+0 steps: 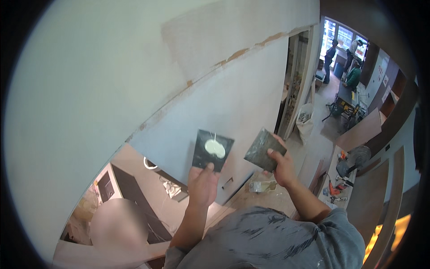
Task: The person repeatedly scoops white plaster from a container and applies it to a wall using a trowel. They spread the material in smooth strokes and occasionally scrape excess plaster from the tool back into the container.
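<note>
My left hand [204, 186] is closed on the lower edge of a dark, flat putty scraper [201, 154], its thumb lying on the face. A rounded blob of pale, wet putty [216, 148] sits on that blade. To the right, my right hand [283, 163] grips a second flat scraper [261, 150], tilted, greyish and smeared, with the thumb across its face. The two scrapers are apart from each other. Both are held in front of a pale wall panel [215, 98], and neither visibly touches it. A rough brown seam [237, 54] runs across the wall above my hands.
Below my right hand lies an opened package [262, 185]. A white sack [305, 123] stands by the doorway. On the right are a fan [358, 158] and an orange power tool [333, 188]. Several people [330, 58] are far off near the windows. A blurred round shape [118, 222] is at lower left.
</note>
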### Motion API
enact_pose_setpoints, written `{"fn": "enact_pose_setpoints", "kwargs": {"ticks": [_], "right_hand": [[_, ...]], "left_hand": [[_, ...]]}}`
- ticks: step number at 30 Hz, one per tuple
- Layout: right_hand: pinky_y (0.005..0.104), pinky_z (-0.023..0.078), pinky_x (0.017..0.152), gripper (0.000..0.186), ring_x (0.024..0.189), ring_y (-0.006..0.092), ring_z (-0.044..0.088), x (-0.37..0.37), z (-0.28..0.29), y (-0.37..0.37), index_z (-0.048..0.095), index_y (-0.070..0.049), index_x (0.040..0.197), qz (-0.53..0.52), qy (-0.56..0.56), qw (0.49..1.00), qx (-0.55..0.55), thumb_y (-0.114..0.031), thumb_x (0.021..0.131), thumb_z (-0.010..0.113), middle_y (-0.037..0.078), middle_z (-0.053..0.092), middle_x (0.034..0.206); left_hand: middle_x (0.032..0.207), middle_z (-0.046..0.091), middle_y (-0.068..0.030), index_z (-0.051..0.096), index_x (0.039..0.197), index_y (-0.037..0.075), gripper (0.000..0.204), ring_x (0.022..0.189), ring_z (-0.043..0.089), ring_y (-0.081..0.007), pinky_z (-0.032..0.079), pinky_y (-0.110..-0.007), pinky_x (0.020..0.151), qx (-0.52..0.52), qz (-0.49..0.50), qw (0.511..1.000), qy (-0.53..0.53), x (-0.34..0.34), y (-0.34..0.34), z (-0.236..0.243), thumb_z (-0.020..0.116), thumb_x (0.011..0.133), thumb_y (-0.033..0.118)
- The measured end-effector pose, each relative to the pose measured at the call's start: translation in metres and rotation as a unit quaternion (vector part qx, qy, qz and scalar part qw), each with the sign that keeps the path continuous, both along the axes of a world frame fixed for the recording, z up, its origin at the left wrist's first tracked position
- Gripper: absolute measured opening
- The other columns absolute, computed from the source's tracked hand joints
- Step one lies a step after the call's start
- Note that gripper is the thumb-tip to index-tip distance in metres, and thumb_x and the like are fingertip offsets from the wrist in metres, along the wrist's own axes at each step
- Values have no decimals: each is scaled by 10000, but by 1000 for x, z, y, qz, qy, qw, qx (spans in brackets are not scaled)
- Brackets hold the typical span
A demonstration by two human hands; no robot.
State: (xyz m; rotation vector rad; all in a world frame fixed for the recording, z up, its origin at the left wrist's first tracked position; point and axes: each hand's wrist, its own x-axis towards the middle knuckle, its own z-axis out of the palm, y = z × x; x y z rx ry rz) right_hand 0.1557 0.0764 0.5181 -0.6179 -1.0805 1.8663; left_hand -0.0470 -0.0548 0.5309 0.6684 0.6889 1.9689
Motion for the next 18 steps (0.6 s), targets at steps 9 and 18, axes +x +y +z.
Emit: {"fn": "enact_pose_setpoints", "kwargs": {"ticks": [9,18], "right_hand": [[273,504,652,318,871,129,654,-14,33,-36,598,-95,1267,259,119,925,-251,-168,960,551,29,666,1102],[252,512,693,357,916,120,637,-2,28,-32,574,-87,1299,316,159,906,-231,-177,954,564,14,664,1108]], "left_hand": [[1325,621,-194,505,1362,-73,399,1239,602,-287,414,-452,1118,-25,196,947,251,8,2,-38,466,964,-83],[1328,638,-224,595,1321,-4,462,1297,577,-386,350,-518,1175,171,182,759,601,-7,-3,-23,512,882,-123]]}}
